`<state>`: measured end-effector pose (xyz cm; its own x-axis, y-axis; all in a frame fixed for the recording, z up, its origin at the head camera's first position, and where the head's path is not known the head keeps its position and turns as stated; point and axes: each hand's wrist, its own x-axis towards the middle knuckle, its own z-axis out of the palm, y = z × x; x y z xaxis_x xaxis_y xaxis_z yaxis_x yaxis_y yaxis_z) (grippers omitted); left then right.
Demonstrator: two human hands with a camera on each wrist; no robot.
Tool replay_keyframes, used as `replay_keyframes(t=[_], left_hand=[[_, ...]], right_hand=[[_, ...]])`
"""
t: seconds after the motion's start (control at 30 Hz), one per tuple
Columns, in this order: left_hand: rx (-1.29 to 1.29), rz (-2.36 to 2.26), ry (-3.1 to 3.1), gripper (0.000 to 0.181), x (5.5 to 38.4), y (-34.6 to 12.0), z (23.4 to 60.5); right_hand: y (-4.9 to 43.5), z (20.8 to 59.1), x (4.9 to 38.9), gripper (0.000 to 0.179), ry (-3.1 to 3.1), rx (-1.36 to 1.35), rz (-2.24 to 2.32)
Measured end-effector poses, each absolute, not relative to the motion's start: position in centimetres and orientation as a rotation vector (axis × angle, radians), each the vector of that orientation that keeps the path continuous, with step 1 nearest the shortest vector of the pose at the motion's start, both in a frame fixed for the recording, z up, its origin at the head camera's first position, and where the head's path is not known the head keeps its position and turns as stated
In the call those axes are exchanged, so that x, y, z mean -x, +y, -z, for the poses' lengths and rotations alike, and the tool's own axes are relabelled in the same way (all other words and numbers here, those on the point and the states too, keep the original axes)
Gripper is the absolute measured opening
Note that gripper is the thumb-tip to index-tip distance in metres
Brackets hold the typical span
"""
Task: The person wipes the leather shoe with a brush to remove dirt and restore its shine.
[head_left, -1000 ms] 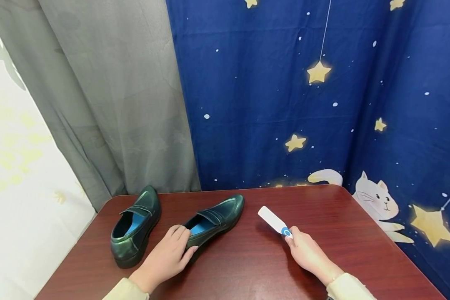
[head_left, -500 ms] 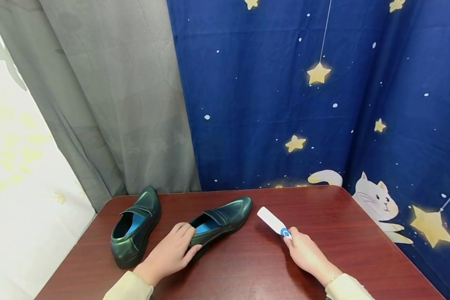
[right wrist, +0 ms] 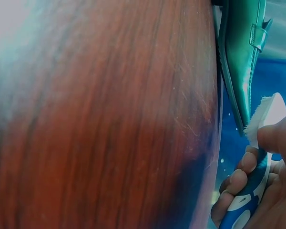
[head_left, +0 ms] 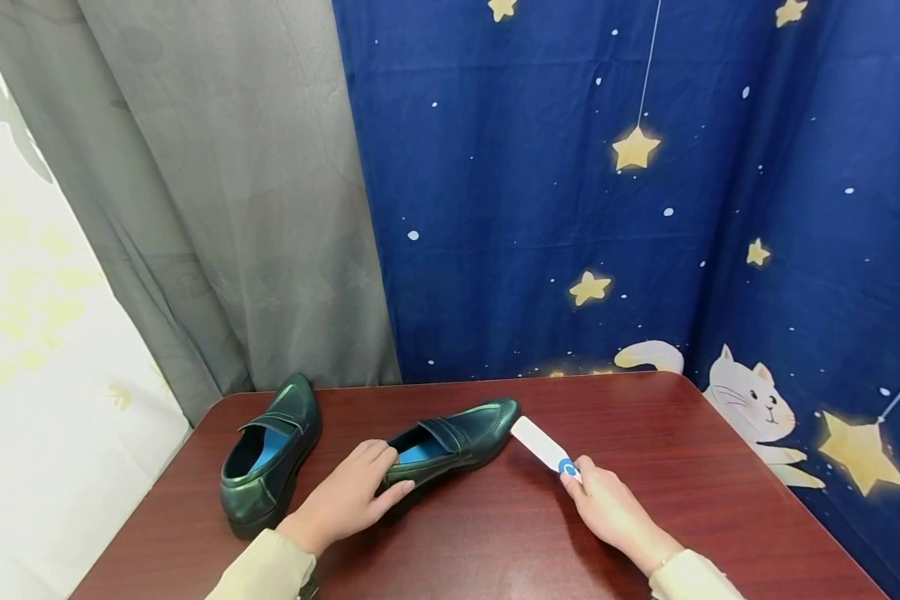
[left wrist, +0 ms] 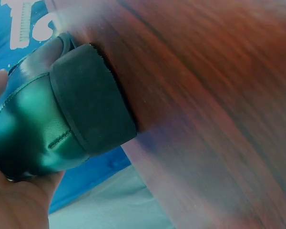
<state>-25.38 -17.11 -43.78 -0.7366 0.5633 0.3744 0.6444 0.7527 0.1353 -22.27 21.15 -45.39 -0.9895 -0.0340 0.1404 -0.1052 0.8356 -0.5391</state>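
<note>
A dark green leather loafer (head_left: 483, 429) with a blue insole points to the right, its heel in the grip of my left hand (head_left: 348, 497). Thumb on the near side, fingers over the opening; the left wrist view shows the black heel block (left wrist: 93, 100) close up. My right hand (head_left: 613, 510) holds a brush (head_left: 540, 443) by its blue and white handle (right wrist: 245, 200). Its white bristles (right wrist: 258, 119) face the loafer's toe (right wrist: 243, 100) in the right wrist view. Brush end and toe meet or nearly meet; contact cannot be told.
The matching loafer (head_left: 273, 458) stands at the left of the red-brown wooden table (head_left: 690, 467), toe toward the back edge. Behind the table hang a grey curtain (head_left: 240, 183) and a blue star-patterned curtain (head_left: 525, 183). A white patterned cloth (head_left: 37, 350) is at the far left.
My left hand has moved the held loafer to the right, bringing its toe up to the brush. The brush has shifted slightly left. The other loafer has stayed put.
</note>
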Motion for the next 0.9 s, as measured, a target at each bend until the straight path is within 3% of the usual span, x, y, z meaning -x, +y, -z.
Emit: replay_keyframes(t=[0.9], left_hand=[[1.063,0.525,-2.743,0.016,27.2,-16.1,43.2]], right_hand=[[21.0,45.4,22.0,0.013,-2.880,-0.106,-0.941]])
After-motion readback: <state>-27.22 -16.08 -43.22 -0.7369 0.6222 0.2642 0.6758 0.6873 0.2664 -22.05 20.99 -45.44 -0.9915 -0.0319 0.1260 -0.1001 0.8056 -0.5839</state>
